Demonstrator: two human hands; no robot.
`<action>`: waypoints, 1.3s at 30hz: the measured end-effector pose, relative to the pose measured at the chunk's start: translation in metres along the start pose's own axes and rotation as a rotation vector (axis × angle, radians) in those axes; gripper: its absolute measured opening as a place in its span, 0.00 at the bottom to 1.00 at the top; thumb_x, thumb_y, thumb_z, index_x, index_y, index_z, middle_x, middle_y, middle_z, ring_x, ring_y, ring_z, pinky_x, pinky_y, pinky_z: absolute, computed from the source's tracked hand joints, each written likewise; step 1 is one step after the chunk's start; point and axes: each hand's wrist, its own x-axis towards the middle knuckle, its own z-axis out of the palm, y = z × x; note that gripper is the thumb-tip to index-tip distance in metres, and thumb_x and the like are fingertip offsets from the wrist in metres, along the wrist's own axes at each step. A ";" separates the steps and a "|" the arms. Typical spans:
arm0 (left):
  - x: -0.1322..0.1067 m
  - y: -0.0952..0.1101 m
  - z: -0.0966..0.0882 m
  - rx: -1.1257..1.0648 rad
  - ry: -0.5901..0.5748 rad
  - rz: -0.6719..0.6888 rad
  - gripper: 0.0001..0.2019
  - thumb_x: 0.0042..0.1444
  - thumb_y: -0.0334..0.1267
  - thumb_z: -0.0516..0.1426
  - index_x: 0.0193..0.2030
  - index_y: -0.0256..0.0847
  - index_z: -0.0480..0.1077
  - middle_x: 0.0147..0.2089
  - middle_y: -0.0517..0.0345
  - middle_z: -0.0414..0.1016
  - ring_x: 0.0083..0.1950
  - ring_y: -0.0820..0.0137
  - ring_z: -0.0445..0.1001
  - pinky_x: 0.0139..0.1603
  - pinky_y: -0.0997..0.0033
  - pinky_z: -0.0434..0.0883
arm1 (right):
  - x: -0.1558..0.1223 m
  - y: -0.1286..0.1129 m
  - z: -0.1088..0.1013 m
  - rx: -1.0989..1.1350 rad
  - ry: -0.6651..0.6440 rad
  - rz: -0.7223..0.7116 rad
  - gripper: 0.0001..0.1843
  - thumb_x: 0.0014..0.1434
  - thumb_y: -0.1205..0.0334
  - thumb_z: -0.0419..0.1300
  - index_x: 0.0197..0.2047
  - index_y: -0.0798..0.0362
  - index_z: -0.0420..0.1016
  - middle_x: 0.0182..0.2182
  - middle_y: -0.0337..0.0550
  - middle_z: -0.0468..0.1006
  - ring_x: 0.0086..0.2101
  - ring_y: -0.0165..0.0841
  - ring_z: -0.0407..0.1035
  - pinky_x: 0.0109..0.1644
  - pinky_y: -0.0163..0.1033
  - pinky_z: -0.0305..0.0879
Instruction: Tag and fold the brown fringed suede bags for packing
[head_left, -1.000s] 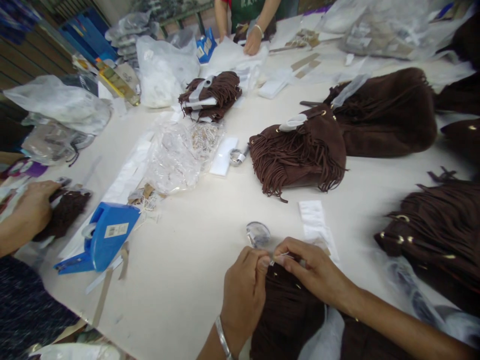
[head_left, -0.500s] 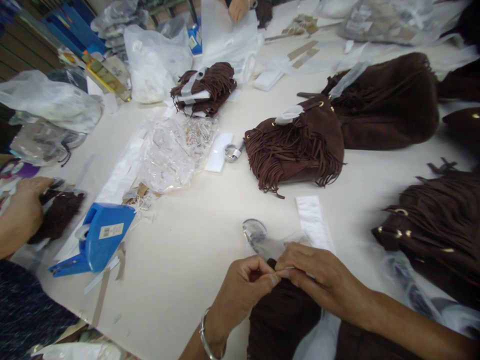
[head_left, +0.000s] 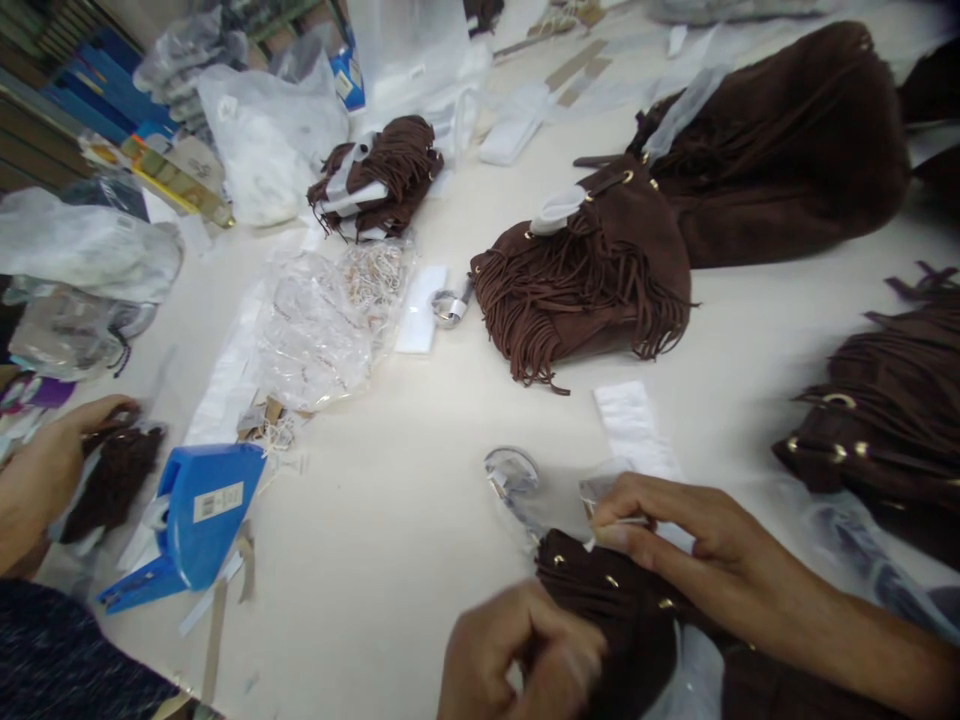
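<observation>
A dark brown fringed bag (head_left: 611, 620) with gold eyelets lies in front of me, with translucent wrapping at its lower side. Above its top edge, my right hand (head_left: 697, 555) has thumb and forefinger closed in a pinch; a small pale bit shows at the tips, too small to name. Just behind those fingers is a clear plastic piece (head_left: 596, 490). My left hand (head_left: 521, 650) is blurred and curled closed over the bag's left side; whatever it may hold is hidden. Beyond the bag lies a ring-shaped wrapped piece (head_left: 511, 470), joined to a wrapped strap.
More brown fringed bags (head_left: 585, 270) lie ahead and right. A blue tape dispenser (head_left: 206, 515) stands left, near a co-worker's hand (head_left: 45, 470) on a brown fringed item. Clear plastic with strings (head_left: 322, 330) lies mid-table; a folded white sheet (head_left: 637, 430) lies behind my right hand.
My hands have parted: the left has come down towards me, and the right has shifted slightly right. The bag's eyelets now show. The co-worker's hand has moved a little; the view has shifted.
</observation>
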 end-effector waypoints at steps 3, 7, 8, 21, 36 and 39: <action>0.020 -0.002 0.011 -0.062 0.071 -0.021 0.27 0.60 0.61 0.49 0.46 0.40 0.74 0.28 0.58 0.72 0.15 0.80 0.56 0.14 0.78 0.51 | 0.001 0.002 0.004 -0.015 -0.017 -0.027 0.09 0.66 0.56 0.55 0.38 0.48 0.75 0.32 0.40 0.77 0.32 0.31 0.70 0.35 0.34 0.65; 0.031 0.000 0.021 -0.124 -0.082 -0.039 0.27 0.64 0.59 0.45 0.39 0.36 0.72 0.19 0.62 0.66 0.13 0.82 0.51 0.15 0.78 0.49 | 0.002 0.001 0.005 -0.037 -0.065 -0.119 0.09 0.68 0.60 0.53 0.41 0.49 0.75 0.33 0.41 0.76 0.34 0.31 0.71 0.38 0.34 0.66; 0.032 0.001 0.021 -0.122 -0.109 -0.045 0.25 0.65 0.57 0.46 0.35 0.36 0.72 0.16 0.64 0.63 0.12 0.82 0.50 0.16 0.79 0.48 | 0.002 0.001 0.005 -0.043 -0.082 -0.149 0.09 0.68 0.61 0.53 0.41 0.49 0.74 0.34 0.42 0.76 0.35 0.32 0.71 0.39 0.35 0.66; 0.032 -0.032 0.010 -0.205 -0.050 -0.129 0.18 0.46 0.46 0.67 0.24 0.37 0.64 0.18 0.68 0.61 0.19 0.83 0.52 0.21 0.80 0.50 | -0.008 0.011 0.015 -0.038 -0.278 -0.154 0.08 0.65 0.68 0.54 0.41 0.50 0.74 0.32 0.39 0.75 0.33 0.29 0.69 0.37 0.34 0.60; 0.061 -0.026 -0.040 1.271 0.013 0.627 0.16 0.65 0.42 0.53 0.59 0.50 0.65 0.34 0.63 0.76 0.27 0.72 0.73 0.24 0.75 0.66 | 0.021 0.022 0.028 -0.040 -0.155 -0.033 0.06 0.63 0.68 0.54 0.39 0.52 0.72 0.34 0.37 0.75 0.34 0.29 0.68 0.40 0.34 0.58; 0.064 -0.029 -0.046 1.327 0.041 0.655 0.16 0.65 0.38 0.54 0.59 0.47 0.64 0.35 0.61 0.76 0.27 0.72 0.74 0.25 0.75 0.67 | 0.024 0.022 0.035 -0.083 -0.160 -0.025 0.07 0.63 0.68 0.53 0.39 0.52 0.71 0.33 0.38 0.75 0.35 0.30 0.68 0.40 0.35 0.58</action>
